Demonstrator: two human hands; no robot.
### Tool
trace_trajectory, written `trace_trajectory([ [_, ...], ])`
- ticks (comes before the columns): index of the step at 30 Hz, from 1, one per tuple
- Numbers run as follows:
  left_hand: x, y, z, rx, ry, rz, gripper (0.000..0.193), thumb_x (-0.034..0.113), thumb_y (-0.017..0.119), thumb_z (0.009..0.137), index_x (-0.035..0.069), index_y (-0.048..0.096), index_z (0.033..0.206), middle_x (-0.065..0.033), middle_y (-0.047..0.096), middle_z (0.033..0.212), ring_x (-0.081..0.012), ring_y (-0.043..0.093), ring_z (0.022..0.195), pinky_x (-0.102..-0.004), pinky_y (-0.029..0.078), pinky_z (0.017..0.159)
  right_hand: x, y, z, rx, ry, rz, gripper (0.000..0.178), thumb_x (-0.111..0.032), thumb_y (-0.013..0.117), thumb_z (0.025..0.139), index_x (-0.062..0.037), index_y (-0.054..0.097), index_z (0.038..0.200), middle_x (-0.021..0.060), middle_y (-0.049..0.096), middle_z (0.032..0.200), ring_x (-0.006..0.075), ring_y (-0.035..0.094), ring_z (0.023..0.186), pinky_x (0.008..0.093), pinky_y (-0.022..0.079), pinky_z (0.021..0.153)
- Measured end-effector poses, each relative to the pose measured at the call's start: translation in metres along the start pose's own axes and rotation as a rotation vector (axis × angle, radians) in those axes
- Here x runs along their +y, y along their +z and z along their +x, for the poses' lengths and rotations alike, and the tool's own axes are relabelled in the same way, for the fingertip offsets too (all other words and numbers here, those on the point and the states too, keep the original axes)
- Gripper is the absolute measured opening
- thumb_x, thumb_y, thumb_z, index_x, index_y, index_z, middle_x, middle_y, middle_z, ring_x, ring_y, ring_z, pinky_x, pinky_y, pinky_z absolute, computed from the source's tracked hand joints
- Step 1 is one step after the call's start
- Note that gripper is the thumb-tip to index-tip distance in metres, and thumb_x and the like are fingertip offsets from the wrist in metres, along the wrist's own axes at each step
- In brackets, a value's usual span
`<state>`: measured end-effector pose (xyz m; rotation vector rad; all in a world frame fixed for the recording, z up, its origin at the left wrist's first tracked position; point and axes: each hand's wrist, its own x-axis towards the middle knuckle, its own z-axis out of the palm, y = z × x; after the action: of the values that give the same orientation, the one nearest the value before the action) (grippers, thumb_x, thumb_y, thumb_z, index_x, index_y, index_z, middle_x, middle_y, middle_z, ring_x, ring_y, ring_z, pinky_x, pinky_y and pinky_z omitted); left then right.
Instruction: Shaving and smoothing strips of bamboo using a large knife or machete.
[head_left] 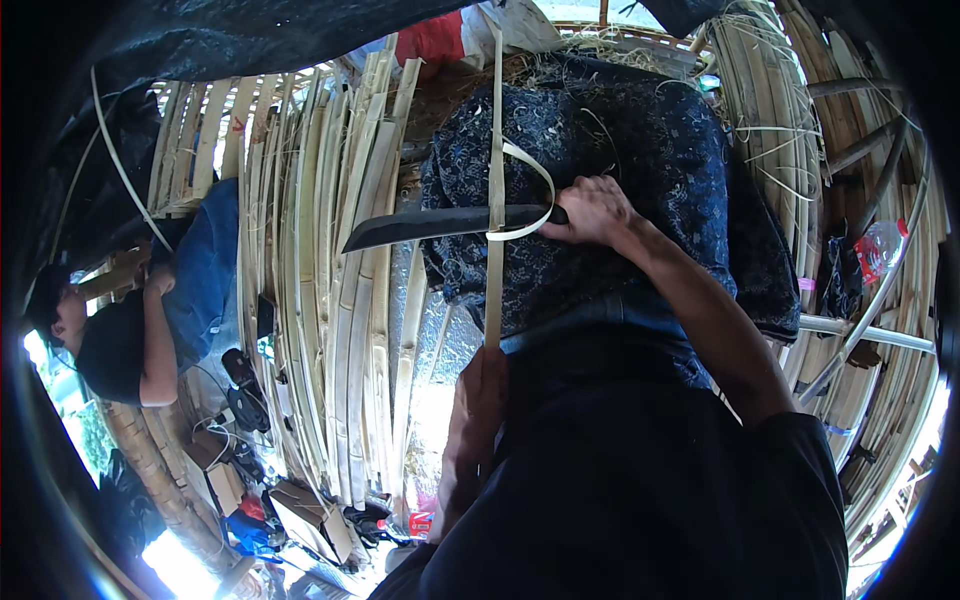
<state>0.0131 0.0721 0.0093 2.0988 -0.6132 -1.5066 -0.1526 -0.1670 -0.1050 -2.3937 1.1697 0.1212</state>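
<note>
My right hand (595, 212) is closed around the handle of a long, dark-bladed machete (405, 228), held level with its tip pointing left. The blade crosses a narrow, pale bamboo strip (496, 120) that runs away from me. A thin curled bamboo shaving (545, 170) loops to the right of the strip, close to my right knuckles. Nearer my body, my left hand (482, 390) grips the lower end of the strip. Dark blue patterned cloth (640, 160) lies over my legs beneath the blade, dotted with small shavings.
Long split bamboo slats (350, 300) stand in rows to the left, with more bundled slats (765, 110) at right. Another person (130, 340) sits at far left. Cardboard boxes (310, 515) lie at lower left; a plastic bottle (880, 250) is at right.
</note>
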Motion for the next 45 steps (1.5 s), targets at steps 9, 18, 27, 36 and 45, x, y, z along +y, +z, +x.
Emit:
trace_trajectory([
  [9, -0.019, -0.005, -0.003, 0.046, 0.103, 0.098, 0.033, 0.030, 0.045, 0.108, 0.001, 0.057, 0.098, -0.0120, 0.050, 0.069, -0.0190, 0.046, 0.062, -0.0409, 0.038, 0.058, -0.001, -0.004, -0.002, -0.039, -0.066, -0.011, 0.065, -0.069, 0.056, 0.089, -0.0085, 0.076, 0.102, 0.0247, 0.071, 0.096, 0.0381, 0.070, 0.096, 0.0480, 0.055, 0.088],
  [18, -0.023, -0.002, 0.022, 0.021, 0.105, 0.011, 0.032, 0.028, 0.045, 0.108, 0.001, 0.059, 0.098, -0.0058, 0.050, 0.069, -0.0123, 0.045, 0.062, -0.0348, 0.037, 0.055, 0.006, -0.025, 0.012, -0.073, -0.164, 0.213, 0.066, -0.066, 0.058, 0.091, -0.0032, 0.075, 0.090, 0.0210, 0.070, 0.071, 0.0389, 0.072, 0.070, 0.0471, 0.059, 0.067],
  [27, -0.005, 0.000, 0.022, 0.045, 0.053, 0.037, 0.041, 0.033, 0.043, 0.109, 0.001, 0.057, 0.087, -0.0036, 0.047, 0.060, -0.0118, 0.044, 0.056, -0.0343, 0.036, 0.052, -0.018, -0.034, -0.022, 0.161, -0.291, -0.068, 0.065, -0.072, 0.056, 0.088, -0.0085, 0.070, 0.082, 0.0132, 0.064, 0.056, 0.0316, 0.069, 0.055, 0.0424, 0.057, 0.054],
  [36, 0.014, 0.009, 0.021, 0.117, 0.458, 0.118, 0.041, 0.031, 0.044, 0.109, 0.001, 0.055, 0.084, -0.0080, 0.050, 0.058, -0.0119, 0.046, 0.052, -0.0358, 0.035, 0.048, -0.001, -0.089, 0.006, 0.520, -0.367, -0.198, 0.065, -0.073, 0.060, 0.086, -0.0098, 0.062, 0.070, 0.0021, 0.056, 0.048, 0.0185, 0.056, 0.036, 0.0332, 0.045, 0.036],
  [45, 0.043, 0.015, 0.019, 0.027, 0.144, 0.016, 0.041, 0.034, 0.045, 0.108, 0.002, 0.058, 0.087, -0.0093, 0.053, 0.060, -0.0150, 0.050, 0.054, -0.0352, 0.038, 0.050, 0.029, -0.085, 0.017, 0.559, -0.327, -0.184, 0.066, -0.073, 0.057, 0.088, -0.0104, 0.062, 0.068, 0.0026, 0.054, 0.046, 0.0165, 0.056, 0.037, 0.0323, 0.045, 0.035],
])
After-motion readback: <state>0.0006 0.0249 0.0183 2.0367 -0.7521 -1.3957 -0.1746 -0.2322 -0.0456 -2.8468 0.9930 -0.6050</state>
